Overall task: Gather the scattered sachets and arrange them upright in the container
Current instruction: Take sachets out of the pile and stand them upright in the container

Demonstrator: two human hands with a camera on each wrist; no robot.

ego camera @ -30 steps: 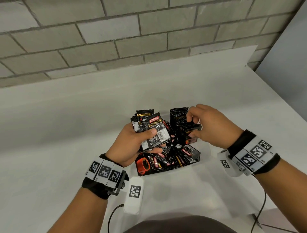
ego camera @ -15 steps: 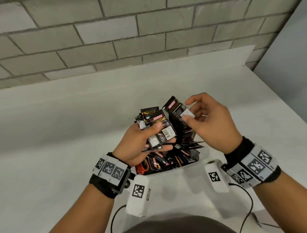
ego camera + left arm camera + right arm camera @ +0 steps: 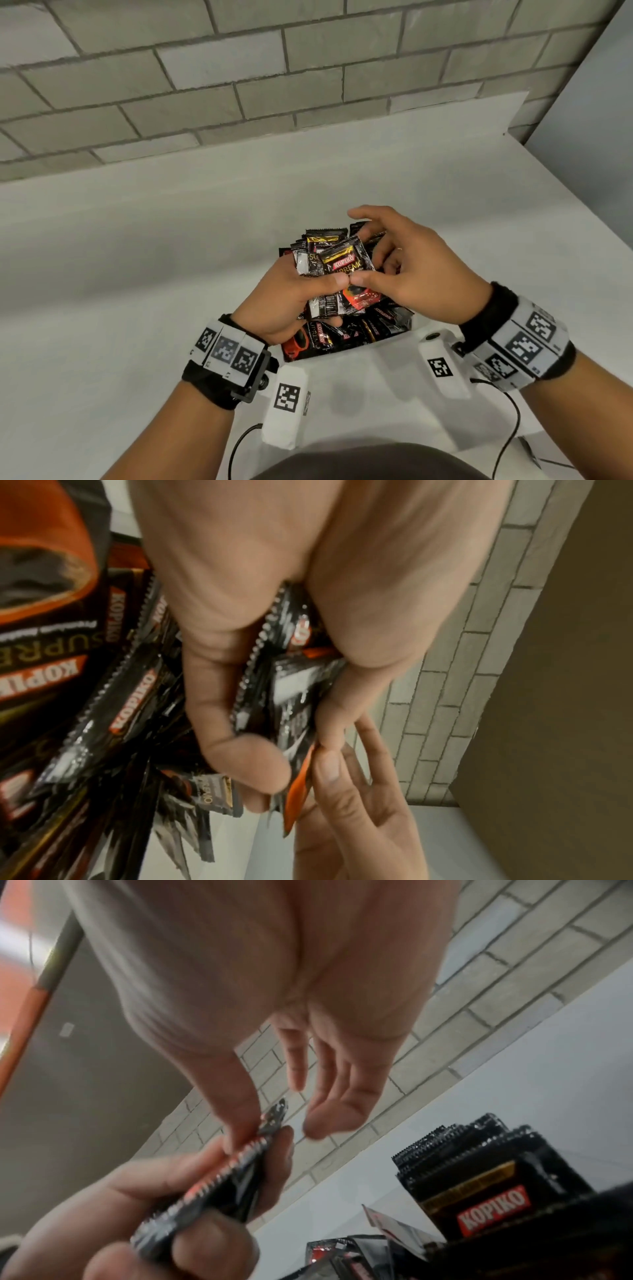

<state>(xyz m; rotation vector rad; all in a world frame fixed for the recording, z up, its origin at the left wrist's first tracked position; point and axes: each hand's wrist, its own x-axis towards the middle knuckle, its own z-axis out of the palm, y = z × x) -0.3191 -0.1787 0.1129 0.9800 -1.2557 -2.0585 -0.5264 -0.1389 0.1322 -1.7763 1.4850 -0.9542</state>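
right hand (image 3: 407, 270) now meets left hand (image 3: 291, 301), both pinching stacked sachets (image 3: 337, 274) above container (image 3: 416, 329).

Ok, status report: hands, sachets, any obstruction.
Left hand grips a sachet stack. Right hand pinches the front Kopiko sachet onto it. Loose sachets lie jumbled in the white container. Nothing blocking.

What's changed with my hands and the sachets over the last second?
The right hand left the upright sachets in the container, lifted one sachet out and carried it leftward; it now presses that sachet onto the stack in the left hand, thumb on its front. The left hand kept gripping the stack above the container, and the loose sachets inside stayed put.
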